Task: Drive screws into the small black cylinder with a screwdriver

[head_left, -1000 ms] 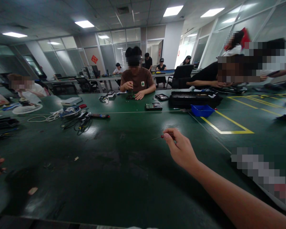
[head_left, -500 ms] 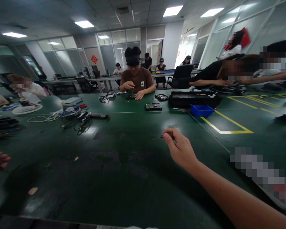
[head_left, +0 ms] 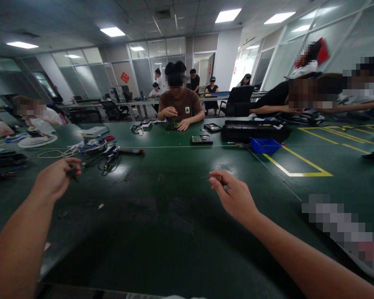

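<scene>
My right hand [head_left: 232,189] is closed around a small screwdriver [head_left: 218,178] with a reddish-brown handle, above the green tabletop [head_left: 162,232]. Its thin shaft points left and is faint now; the fingers cover most of the handle. Over on the left, my left hand [head_left: 57,176] is raised above the table, fingers closed on a small dark object [head_left: 71,171]. Blur and the fingers hide what kind of thing it is. Just beyond that hand lies a bundle of dark cables [head_left: 107,160].
A blue tray [head_left: 264,146] stands beside a long black casing [head_left: 254,131]. A hard drive with a green circuit board [head_left: 201,140] lies left of them. Across the table a person in brown [head_left: 180,106] works with a tool. Yellow tape [head_left: 308,175] marks the right side.
My left hand has come in from the left edge, moving up and right with the small dark object. My right hand stays nearly in place with the screwdriver, its shaft turned slightly.
</scene>
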A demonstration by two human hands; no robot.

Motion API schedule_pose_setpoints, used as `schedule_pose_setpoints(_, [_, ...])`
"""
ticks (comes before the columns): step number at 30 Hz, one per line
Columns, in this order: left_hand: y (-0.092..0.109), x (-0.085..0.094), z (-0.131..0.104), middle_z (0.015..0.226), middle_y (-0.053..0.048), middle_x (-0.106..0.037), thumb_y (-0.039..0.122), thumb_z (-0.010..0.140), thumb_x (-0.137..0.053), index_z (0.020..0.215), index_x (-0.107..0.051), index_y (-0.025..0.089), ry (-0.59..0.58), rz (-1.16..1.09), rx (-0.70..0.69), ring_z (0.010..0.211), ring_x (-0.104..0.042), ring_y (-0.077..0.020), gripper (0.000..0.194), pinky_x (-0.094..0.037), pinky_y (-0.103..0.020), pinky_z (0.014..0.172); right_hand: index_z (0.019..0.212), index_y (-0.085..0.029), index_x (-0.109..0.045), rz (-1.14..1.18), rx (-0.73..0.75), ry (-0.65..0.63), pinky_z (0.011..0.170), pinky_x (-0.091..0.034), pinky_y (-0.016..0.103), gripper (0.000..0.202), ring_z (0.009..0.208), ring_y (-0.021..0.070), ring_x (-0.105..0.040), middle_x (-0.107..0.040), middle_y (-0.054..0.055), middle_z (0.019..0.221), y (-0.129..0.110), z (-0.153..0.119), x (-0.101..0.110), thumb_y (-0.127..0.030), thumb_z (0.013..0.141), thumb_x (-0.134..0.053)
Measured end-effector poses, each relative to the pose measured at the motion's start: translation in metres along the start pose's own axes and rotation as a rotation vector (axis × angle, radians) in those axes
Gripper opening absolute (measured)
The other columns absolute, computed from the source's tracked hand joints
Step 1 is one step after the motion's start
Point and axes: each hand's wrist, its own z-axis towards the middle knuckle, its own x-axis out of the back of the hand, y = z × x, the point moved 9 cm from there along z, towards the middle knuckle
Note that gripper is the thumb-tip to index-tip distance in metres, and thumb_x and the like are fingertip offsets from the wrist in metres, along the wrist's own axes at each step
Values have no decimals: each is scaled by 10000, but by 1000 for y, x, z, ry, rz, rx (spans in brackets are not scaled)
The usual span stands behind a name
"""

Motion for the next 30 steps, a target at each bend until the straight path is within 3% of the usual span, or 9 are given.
schedule_pose_setpoints(4, [29, -90, -38, 694, 6, -516, 54, 649, -419, 855, -563, 108, -344, -224, -57, 639, -492, -102, 256, -400, -203, 612, 1163, -210, -615, 6, 11, 13, 747, -538, 359, 266, 854, 215, -697, -736, 67, 982, -1, -1, 2, -357, 964, -515])
schedule_pose_setpoints(8, [42, -179, -95, 710, -9, -553, 113, 634, -473, 952, -581, 134, -664, -162, -115, 649, -511, -147, 337, -399, -255, 617, 1185, -204, -611, 3, 20, -11, 753, -542, 357, 272, 850, 208, -700, -742, 63, 986, -5, -1, 3, -320, 967, -497])
schedule_pose_setpoints(11, [43, -231, -143, 749, -15, -561, 144, 677, -458, 923, -594, 154, -837, -95, -168, 683, -535, -159, 282, -404, -279, 656, 1123, -215, -649, -26, 8, -46, 717, -534, 342, 255, 809, 204, -698, -746, 50, 934, -7, -1, 2, -363, 963, -517])
schedule_pose_setpoints(13, [41, -252, -172, 793, -28, -570, 166, 726, -437, 898, -600, 163, -884, -32, -214, 746, -554, -175, 237, -418, -294, 700, 1044, -213, -673, -44, 14, -48, 696, -521, 329, 237, 779, 198, -689, -737, 41, 880, -10, -1, 3, -391, 947, -549])
schedule_pose_setpoints(16, [30, -272, -208, 967, -60, -609, 176, 775, -470, 1088, -581, 188, -932, 132, -327, 887, -576, -214, 332, -449, -328, 780, 932, -207, -675, -53, 16, -36, 648, -494, 310, 226, 701, 181, -659, -706, 23, 785, -12, -2, 5, -411, 931, -578])
schedule_pose_setpoints(19, [18, -276, -227, 1140, -102, -602, 78, 751, -521, 1245, -504, 199, -909, 238, -451, 1006, -581, -242, 509, -458, -370, 879, 845, -208, -651, -54, 17, -22, 603, -464, 300, 250, 637, 169, -625, -673, 14, 717, -14, -3, 7, -423, 936, -563])
schedule_pose_setpoints(24, [14, -271, -237, 1136, -83, -635, 106, 854, -552, 1096, -610, 201, -946, 227, -549, 1064, -592, -245, 266, -463, -407, 966, 895, -208, -645, -1, 18, 50, 609, -474, 304, 234, 659, 180, -648, -692, 26, 739, -16, -5, 13, -392, 960, -514])
schedule_pose_setpoints(30, [22, -265, -232, 1181, -47, -653, 103, 872, -596, 1121, -651, 234, -924, 204, -608, 1107, -594, -230, 286, -443, -408, 1023, 1117, -217, -647, 139, -2, 82, 738, -536, 339, 242, 822, 208, -726, -762, 39, 896, -6, -8, 12, -368, 962, -537])
